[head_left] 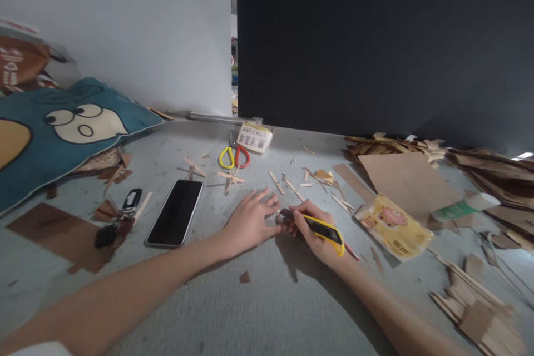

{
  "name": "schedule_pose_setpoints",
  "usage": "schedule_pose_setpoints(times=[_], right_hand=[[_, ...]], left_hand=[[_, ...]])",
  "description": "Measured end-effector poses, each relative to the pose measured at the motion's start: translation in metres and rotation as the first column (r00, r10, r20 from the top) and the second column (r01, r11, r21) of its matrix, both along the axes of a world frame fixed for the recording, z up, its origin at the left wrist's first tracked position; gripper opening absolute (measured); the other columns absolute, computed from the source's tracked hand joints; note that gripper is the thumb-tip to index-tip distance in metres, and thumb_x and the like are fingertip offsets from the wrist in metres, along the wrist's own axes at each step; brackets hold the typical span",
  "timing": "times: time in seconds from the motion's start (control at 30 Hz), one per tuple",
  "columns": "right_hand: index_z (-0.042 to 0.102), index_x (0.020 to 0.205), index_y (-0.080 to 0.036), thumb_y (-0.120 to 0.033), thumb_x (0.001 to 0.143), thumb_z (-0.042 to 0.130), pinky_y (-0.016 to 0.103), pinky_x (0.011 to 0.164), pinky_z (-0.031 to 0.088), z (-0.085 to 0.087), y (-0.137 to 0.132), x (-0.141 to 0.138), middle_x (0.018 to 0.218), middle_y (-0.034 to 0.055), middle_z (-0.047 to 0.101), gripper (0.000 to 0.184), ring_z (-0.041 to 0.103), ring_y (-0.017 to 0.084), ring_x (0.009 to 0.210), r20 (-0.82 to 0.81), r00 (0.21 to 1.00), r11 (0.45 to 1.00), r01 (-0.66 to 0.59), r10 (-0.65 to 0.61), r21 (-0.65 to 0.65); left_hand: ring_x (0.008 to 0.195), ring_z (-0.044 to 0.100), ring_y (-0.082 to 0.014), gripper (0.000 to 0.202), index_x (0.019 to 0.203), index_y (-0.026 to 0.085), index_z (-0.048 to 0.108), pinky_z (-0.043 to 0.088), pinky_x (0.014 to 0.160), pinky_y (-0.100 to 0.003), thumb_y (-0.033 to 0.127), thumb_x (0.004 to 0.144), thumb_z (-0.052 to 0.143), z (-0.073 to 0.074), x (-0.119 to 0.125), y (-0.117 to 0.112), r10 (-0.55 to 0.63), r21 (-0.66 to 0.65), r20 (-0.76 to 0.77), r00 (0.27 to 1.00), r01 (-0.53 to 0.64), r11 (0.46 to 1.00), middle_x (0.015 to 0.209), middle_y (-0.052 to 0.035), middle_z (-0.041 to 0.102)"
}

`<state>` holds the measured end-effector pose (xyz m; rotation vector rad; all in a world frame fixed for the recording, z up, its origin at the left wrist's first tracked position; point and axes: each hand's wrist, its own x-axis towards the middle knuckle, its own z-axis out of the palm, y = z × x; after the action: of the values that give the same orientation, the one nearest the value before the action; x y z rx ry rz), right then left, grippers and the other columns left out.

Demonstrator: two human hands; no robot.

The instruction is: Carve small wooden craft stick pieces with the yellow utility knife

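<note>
My right hand [315,231] is wrapped round a yellow and black utility knife [323,230], its tip pointing left toward my left hand. Flat on the table, my left hand [250,222] has its thumb and index finger pressed about a small piece of wooden craft stick [278,214] right at the knife's tip. The knife and fingers partly hide that piece. From under my right hand pokes a thin red rod [352,251]; whether it is held or lies on the table I cannot tell. Several cut wooden sticks [276,182] lie just beyond both hands.
Left of my hands lie a black-screened phone [175,214] and keys [120,219]. Scissors [234,157] with yellow and red handles rest beside a tissue pack [254,137]. At right are a yellow pack [394,226], cardboard [409,183], a green-white tube [465,207] and stacked wood strips [475,306].
</note>
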<state>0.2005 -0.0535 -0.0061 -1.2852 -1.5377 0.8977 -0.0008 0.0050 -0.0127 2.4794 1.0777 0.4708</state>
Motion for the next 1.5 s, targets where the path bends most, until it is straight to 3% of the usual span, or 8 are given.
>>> schedule_pose_setpoints(times=[0.4,0.73,0.97,1.1,1.2,1.3,1.4,1.5], right_hand=[[0.062,0.086,-0.025,-0.053,0.102,0.058,0.028,0.054,0.051,0.001,-0.003,-0.006,0.065,0.0013,0.07,0.032,0.067,0.018,0.054,0.153,0.988,0.994,-0.011,-0.006,0.112],[0.062,0.081,-0.024,-0.052,0.086,0.07,0.03,0.052,0.057,-0.007,0.012,-0.012,0.066,0.0033,0.073,0.03,0.069,0.02,0.053,-0.396,0.902,0.956,0.057,-0.173,-0.287],[0.069,0.083,-0.019,-0.044,0.089,0.066,0.034,0.053,0.06,-0.007,0.024,-0.003,0.069,0.0109,0.075,0.026,0.072,0.024,0.058,-0.449,0.886,0.938,-0.049,-0.119,-0.344],[0.065,0.089,-0.023,-0.053,0.098,0.055,0.034,0.052,0.055,-0.006,0.022,0.007,0.067,0.0044,0.07,0.034,0.067,0.023,0.056,-0.229,0.967,0.99,0.095,-0.116,-0.101],[0.069,0.091,-0.024,-0.044,0.098,0.059,0.039,0.076,0.058,-0.006,0.017,0.013,0.087,0.007,0.069,0.023,0.07,0.026,0.082,0.012,0.985,0.964,0.166,-0.172,0.207],[0.071,0.11,-0.024,-0.021,0.095,0.058,0.047,0.094,0.052,-0.005,0.014,0.016,0.114,0.0123,0.067,0.021,0.066,0.03,0.107,0.363,0.921,0.877,-0.054,-0.141,0.478],[0.064,0.132,-0.025,-0.005,0.093,0.051,0.05,0.101,0.046,-0.005,0.014,0.017,0.121,0.0124,0.068,0.046,0.065,0.029,0.111,0.604,0.797,0.853,-0.299,-0.023,0.427],[0.058,0.142,-0.024,-0.008,0.1,0.047,0.046,0.096,0.045,-0.007,0.015,0.016,0.115,0.0116,0.068,0.047,0.067,0.027,0.103,0.737,0.675,0.857,-0.402,0.039,0.323]], left_hand=[[0.157,0.04,-0.0335,0.045,0.137,0.022,0.073,0.031,0.13,-0.057,0.038,0.094,0.072,-0.002,0.002,0.0,0.007,-0.006,0.028,1.0,-0.007,1.0,0.155,-0.0112,0.06],[0.157,0.039,-0.0341,0.049,0.137,0.021,0.073,0.031,0.129,-0.058,0.044,0.093,0.075,0.007,0.003,0.0,0.008,-0.014,0.0,1.0,-0.008,1.0,0.154,-0.0139,0.06],[0.157,0.04,-0.0335,0.048,0.137,0.023,0.072,0.031,0.129,-0.058,0.044,0.094,0.074,0.006,0.001,-0.001,0.013,-0.021,0.028,1.0,-0.013,1.0,0.154,-0.013,0.06],[0.157,0.04,-0.0347,0.053,0.139,0.022,0.07,0.03,0.129,-0.06,0.044,0.092,0.077,0.006,0.001,-0.002,0.021,-0.016,0.046,0.999,-0.02,1.0,0.155,-0.0135,0.06],[0.157,0.04,-0.0339,0.061,0.146,0.022,0.064,0.029,0.13,-0.058,0.043,0.091,0.079,0.005,0.0,-0.002,0.035,-0.026,0.056,0.998,-0.034,0.999,0.158,-0.0133,0.057],[0.157,0.041,-0.0334,0.068,0.149,0.023,0.058,0.028,0.131,-0.058,0.04,0.088,0.081,0.004,0.001,-0.001,0.059,-0.034,0.064,0.996,-0.057,0.998,0.159,-0.0127,0.057],[0.154,0.044,-0.0335,0.067,0.149,0.023,0.055,0.03,0.13,-0.059,0.034,0.088,0.081,0.003,0.002,-0.001,0.063,-0.031,0.065,0.996,-0.061,0.998,0.157,-0.0134,0.059],[0.151,0.049,-0.0332,0.065,0.147,0.022,0.054,0.032,0.129,-0.058,0.028,0.088,0.079,0.002,0.002,-0.001,0.068,-0.003,0.08,0.994,-0.068,0.998,0.155,-0.0153,0.06]])
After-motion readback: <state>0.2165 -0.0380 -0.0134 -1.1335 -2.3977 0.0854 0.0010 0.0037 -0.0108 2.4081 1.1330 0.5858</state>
